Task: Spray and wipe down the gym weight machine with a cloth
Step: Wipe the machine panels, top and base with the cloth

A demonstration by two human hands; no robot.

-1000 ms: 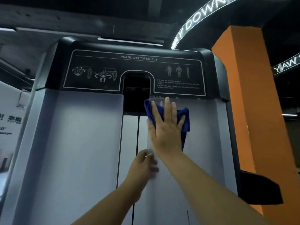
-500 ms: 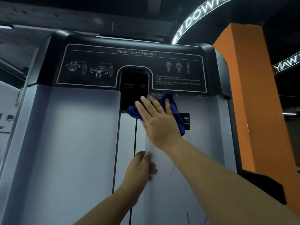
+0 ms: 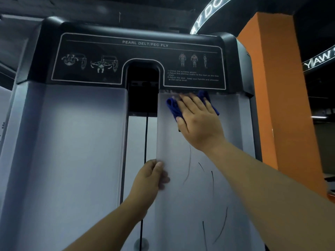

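Blue cloth (image 3: 172, 107) sits upper centre on the machine's right panel (image 3: 233, 124), under your flat, straight-fingered right hand (image 3: 198, 122); left hand (image 3: 151, 176) pinches the panel edge; you're mid-wipe; next, sweep downward.

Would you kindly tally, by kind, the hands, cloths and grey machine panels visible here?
Hands: 2, left hand gripping a panel edge, right hand pressing the cloth.
Blue microfibre cloth: 1.
Pale grey flat machine panels: 2, left panel, right panel.
Total: 5.
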